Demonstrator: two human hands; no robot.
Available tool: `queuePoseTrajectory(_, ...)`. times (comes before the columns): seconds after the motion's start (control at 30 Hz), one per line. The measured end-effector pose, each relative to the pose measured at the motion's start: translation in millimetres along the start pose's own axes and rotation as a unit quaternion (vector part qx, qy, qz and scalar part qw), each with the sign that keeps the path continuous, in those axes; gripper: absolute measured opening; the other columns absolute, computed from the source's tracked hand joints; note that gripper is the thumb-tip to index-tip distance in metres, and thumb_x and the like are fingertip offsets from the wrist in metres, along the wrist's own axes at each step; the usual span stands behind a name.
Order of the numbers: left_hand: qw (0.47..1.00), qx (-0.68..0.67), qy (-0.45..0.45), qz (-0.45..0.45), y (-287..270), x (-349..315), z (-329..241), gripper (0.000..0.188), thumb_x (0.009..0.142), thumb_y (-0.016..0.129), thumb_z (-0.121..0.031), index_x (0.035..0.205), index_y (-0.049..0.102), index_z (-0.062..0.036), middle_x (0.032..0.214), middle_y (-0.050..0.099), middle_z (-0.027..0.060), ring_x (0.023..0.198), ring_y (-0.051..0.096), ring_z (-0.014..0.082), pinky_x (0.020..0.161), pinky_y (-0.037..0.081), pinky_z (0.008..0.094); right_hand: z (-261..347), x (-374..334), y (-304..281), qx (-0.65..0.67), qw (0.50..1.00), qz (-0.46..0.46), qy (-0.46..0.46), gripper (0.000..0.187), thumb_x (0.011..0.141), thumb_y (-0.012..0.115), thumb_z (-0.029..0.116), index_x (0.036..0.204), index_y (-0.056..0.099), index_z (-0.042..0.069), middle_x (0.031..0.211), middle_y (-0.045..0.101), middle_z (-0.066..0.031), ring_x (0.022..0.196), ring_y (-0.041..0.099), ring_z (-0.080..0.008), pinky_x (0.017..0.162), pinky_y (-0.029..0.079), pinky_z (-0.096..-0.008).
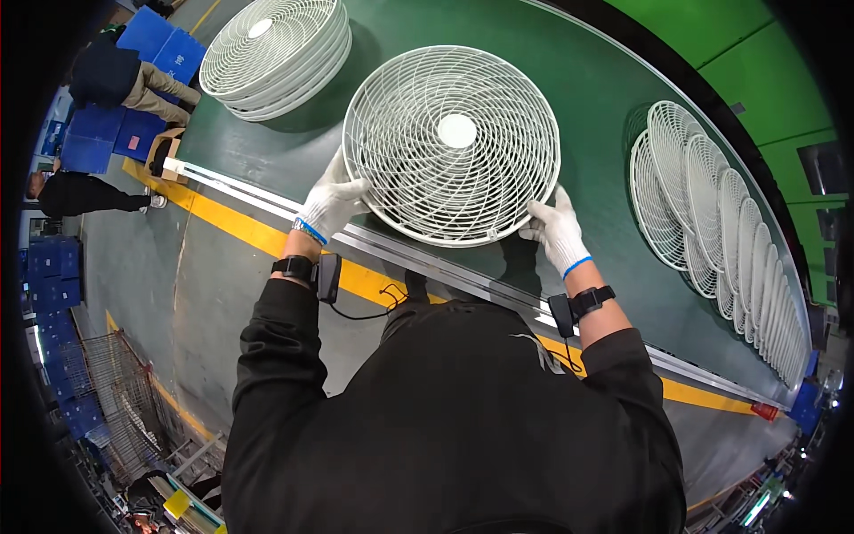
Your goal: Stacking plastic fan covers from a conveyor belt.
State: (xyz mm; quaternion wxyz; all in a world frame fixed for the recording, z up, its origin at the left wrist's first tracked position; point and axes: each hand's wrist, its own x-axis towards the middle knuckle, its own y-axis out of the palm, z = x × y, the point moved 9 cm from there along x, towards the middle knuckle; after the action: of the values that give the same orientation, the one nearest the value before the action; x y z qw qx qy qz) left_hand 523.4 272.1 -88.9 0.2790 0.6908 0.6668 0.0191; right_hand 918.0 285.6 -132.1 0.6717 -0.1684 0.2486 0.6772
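Between my two hands is a round white fan grille [411, 182] with a plain disc at its centre; other grille wires show through it. My left hand [331, 203], in a white glove with a blue cuff, grips the lower left rim, its thumb over the edge. On the lower right rim, my right hand [558, 233] in a matching glove is closed with the thumb on top. The fingers under the rim are partly hidden. Below the grille lies the green work surface [596, 80].
A stack of white grilles [276, 67] stands at the far left. Along the right side leans a long row of grilles [712, 205]. A metal rail [418, 260] edges the surface near me. Two people are at the left, by blue boxes [93, 138].
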Motion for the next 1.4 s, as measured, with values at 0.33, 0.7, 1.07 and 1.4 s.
queuePoseTrajectory(0.33, 0.996, 0.023, -0.015, -0.09, -39.3, 16.6, 30.9, 0.067, 0.099, 0.059, 0.007, 0.164, 0.045, -0.0064, 0.14, 0.066, 0.0108, 0.117, 0.068, 0.022, 0.097, 0.06, 0.0409, -14.5, 24.7, -19.5, -0.211, 0.974, -0.045, -0.065, 0.058, 0.089, 0.075, 0.008, 0.144, 0.06, 0.004, 0.11, 0.075, -0.0052, 0.086, 0.07, -0.0127, 0.074, 0.056, -0.0301)
queuePoseTrajectory(0.7, 0.987, 0.108, -0.03, -0.118, -40.4, 18.1, 38.3, 0.064, 0.099, 0.062, 0.003, 0.161, 0.049, -0.0049, 0.133, 0.07, 0.0053, 0.103, 0.068, 0.0109, 0.088, 0.055, 0.0249, -13.0, 27.5, -20.4, -0.23, 0.962, -0.073, -0.131, 0.05, 0.084, 0.076, 0.005, 0.133, 0.068, 0.0, 0.108, 0.077, -0.0058, 0.091, 0.07, -0.0158, 0.085, 0.056, -0.031)
queuePoseTrajectory(1.07, 0.982, 0.136, -0.016, -0.131, -42.7, 19.3, 40.3, 0.063, 0.098, 0.063, 0.003, 0.159, 0.051, -0.005, 0.119, 0.072, 0.0009, 0.077, 0.055, 0.0052, 0.067, 0.044, 0.02, -15.6, 27.1, -18.3, -0.28, 0.951, -0.063, -0.112, 0.049, 0.085, 0.077, 0.006, 0.133, 0.069, 0.002, 0.112, 0.079, -0.0094, 0.099, 0.073, -0.0188, 0.094, 0.056, -0.0334)
queuePoseTrajectory(1.4, 0.97, 0.174, -0.04, -0.167, -40.0, 20.5, 41.1, 0.059, 0.099, 0.061, 0.005, 0.157, 0.054, -0.0046, 0.117, 0.072, 0.0008, 0.075, 0.052, 0.0046, 0.064, 0.042, 0.0197, -7.6, 22.7, -19.3, -0.312, 0.941, -0.07, -0.112, 0.046, 0.085, 0.079, 0.009, 0.131, 0.07, 0.004, 0.109, 0.081, -0.0123, 0.102, 0.077, -0.0243, 0.096, 0.057, -0.0369)
